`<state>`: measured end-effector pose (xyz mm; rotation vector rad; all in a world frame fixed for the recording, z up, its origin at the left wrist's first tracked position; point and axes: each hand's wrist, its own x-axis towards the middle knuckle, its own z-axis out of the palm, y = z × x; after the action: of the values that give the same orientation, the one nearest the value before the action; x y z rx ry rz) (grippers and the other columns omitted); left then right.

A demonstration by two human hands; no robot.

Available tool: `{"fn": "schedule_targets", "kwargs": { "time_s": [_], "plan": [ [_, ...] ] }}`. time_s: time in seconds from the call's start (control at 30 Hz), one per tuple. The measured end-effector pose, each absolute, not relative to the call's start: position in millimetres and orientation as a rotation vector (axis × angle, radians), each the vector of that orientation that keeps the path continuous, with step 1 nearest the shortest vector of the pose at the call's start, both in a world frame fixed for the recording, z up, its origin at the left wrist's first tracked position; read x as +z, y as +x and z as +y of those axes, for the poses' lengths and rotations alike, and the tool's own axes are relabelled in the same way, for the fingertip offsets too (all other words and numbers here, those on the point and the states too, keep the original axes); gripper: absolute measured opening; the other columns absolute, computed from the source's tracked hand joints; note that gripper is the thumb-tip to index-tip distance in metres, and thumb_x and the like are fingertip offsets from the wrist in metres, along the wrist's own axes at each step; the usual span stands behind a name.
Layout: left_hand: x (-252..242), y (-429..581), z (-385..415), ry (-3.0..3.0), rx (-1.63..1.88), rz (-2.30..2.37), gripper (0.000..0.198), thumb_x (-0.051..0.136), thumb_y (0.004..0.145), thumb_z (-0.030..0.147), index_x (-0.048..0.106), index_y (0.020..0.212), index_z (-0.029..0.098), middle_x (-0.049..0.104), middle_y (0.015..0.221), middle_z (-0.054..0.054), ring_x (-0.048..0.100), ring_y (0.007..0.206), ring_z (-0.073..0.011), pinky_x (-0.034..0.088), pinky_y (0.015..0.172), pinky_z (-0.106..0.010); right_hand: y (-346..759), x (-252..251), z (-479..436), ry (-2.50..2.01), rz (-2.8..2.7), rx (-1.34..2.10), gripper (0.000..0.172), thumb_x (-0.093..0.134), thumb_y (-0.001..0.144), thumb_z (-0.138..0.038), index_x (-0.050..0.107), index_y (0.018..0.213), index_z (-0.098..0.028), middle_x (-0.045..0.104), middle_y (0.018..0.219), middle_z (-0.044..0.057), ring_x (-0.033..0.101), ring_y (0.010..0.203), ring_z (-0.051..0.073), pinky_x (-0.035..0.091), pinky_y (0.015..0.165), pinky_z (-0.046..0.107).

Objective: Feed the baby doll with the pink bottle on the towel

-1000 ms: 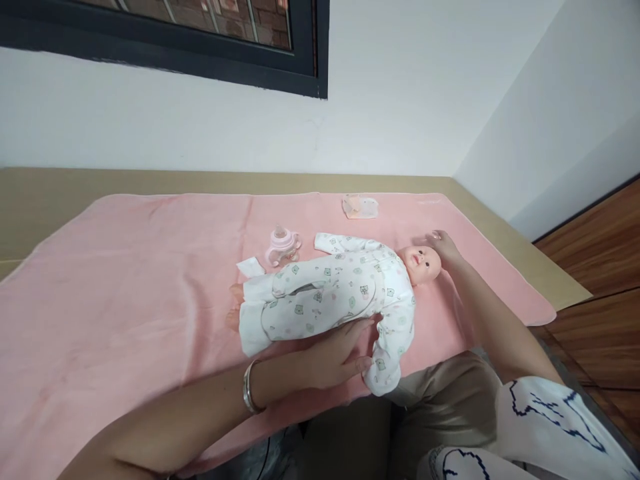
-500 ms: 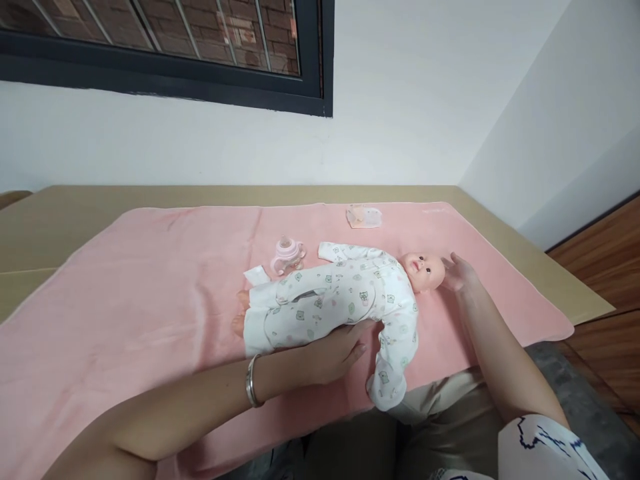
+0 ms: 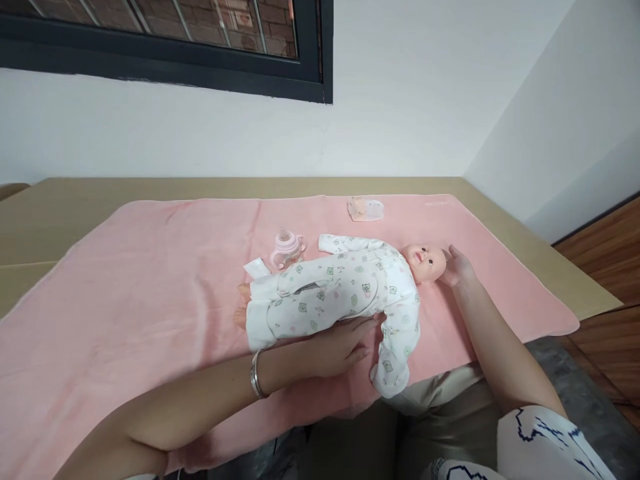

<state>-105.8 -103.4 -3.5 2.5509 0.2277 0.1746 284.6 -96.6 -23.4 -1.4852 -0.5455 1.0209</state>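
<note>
Doll (image 3: 345, 287) lying face up on a pink cloth (image 3: 150, 280) over the surface (image 3: 90, 213), head (image 3: 424, 262) to the right. Left hand (image 3: 337, 348): fingers extended and unclosed along the doll's near side, the near sleeve (image 3: 400, 333) just to their right. Right hand (image 3: 457, 269): fingers open at the head's right side, partly hidden. The doll separates the left hand from a pink bottle (image 3: 287, 249) and white slip (image 3: 257, 268); a clear packet (image 3: 367, 209) lies farther off.

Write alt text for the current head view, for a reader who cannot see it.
A baby doll dressed in patterned white lies face up on a pink blanket, the person's right hand at its head and left hand along its near side. A pink two-handled bottle sits beyond its legs.
</note>
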Motion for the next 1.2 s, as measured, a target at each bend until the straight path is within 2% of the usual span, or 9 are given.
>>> {"fn": "schedule_targets", "kwargs": {
  "time_s": [0.1,0.23,0.4,0.57,0.67,0.8,0.97,1.1,1.2],
  "plan": [
    [-7,-104,-111,2.617,0.152,0.178,0.061,0.057,0.095,0.026,0.033,0.15,0.017,0.027,0.163,-0.011,0.026,0.151,-0.0259,0.028,0.124,-0.042,274,-17,-100,-1.399,-0.355,1.05,0.044,0.022,0.092,-0.056,0.047,0.099,-0.02,0.06,0.103,0.015,0.062,0.103,0.025,0.054,0.094,0.045],
    [-5,-101,-117,2.686,0.141,0.168,0.055,0.058,0.095,0.032,0.041,0.144,0.015,0.029,0.162,-0.016,0.025,0.151,-0.0309,0.025,0.122,-0.049,265,-11,-103,-1.304,-0.258,1.071,0.044,0.019,0.095,-0.054,0.044,0.101,-0.018,0.06,0.108,0.014,0.061,0.11,0.024,0.055,0.095,0.046],
    [-13,-108,-129,2.704,0.089,0.171,0.071,0.056,0.096,0.042,0.027,0.153,0.011,0.018,0.165,-0.019,0.015,0.153,-0.0359,0.02,0.122,-0.054,272,-19,-103,-1.307,-0.271,1.001,0.035,0.02,0.095,-0.05,0.037,0.09,-0.019,0.057,0.105,0.01,0.061,0.11,0.018,0.056,0.096,0.038],
    [-28,-121,-145,2.696,-0.045,0.053,0.1,0.069,0.082,0.061,0.025,0.155,0.009,0.026,0.161,-0.023,0.016,0.15,-0.046,0.012,0.121,-0.062,295,-43,-101,-1.572,-0.648,0.763,0.063,0.016,0.079,-0.081,0.031,0.084,-0.02,0.052,0.091,0.01,0.059,0.102,0.02,0.056,0.092,0.036],
    [-28,-123,-145,2.693,-0.059,0.034,0.092,0.066,0.086,0.059,0.028,0.154,0.01,0.026,0.161,-0.022,0.016,0.151,-0.044,0.011,0.122,-0.06,297,-47,-102,-1.622,-0.71,0.747,0.069,0.014,0.073,-0.086,0.033,0.087,-0.021,0.052,0.092,0.011,0.059,0.102,0.022,0.056,0.091,0.039],
    [-19,-120,-138,2.678,-0.013,0.0,0.08,0.054,0.095,0.058,0.028,0.154,0.011,0.027,0.162,-0.019,0.018,0.152,-0.0373,0.012,0.125,-0.054,276,-30,-102,-1.512,-0.443,0.883,0.046,0.018,0.087,-0.06,0.036,0.105,-0.021,0.054,0.111,0.014,0.058,0.113,0.02,0.054,0.098,0.037],
    [6,-116,-127,2.654,0.073,-0.005,0.067,0.065,0.091,0.046,0.04,0.145,0.016,0.045,0.152,-0.013,0.034,0.145,-0.0283,0.015,0.127,-0.042,248,-6,-99,-1.39,-0.318,1.014,0.048,0.009,0.092,-0.053,0.031,0.117,-0.02,0.046,0.138,0.016,0.057,0.123,0.019,0.055,0.098,0.036],
    [13,-119,-113,2.628,0.138,0.051,0.025,0.054,0.098,0.031,0.057,0.12,0.018,0.061,0.131,-0.008,0.046,0.134,-0.0229,0.03,0.122,-0.036,244,16,-94,-1.483,-0.148,0.661,0.035,0.022,0.088,-0.045,0.034,0.109,-0.02,0.048,0.133,0.014,0.057,0.118,0.018,0.054,0.099,0.032],
    [4,-125,-105,2.674,0.17,0.144,0.031,0.046,0.1,0.025,0.053,0.128,0.014,0.052,0.143,-0.014,0.043,0.139,-0.0261,0.042,0.113,-0.038,232,49,-91,-1.471,-0.313,0.249,0.04,0.032,0.085,-0.043,0.032,0.119,-0.023,0.049,0.132,0.01,0.06,0.106,0.015,0.053,0.095,0.031]
  ]
}}
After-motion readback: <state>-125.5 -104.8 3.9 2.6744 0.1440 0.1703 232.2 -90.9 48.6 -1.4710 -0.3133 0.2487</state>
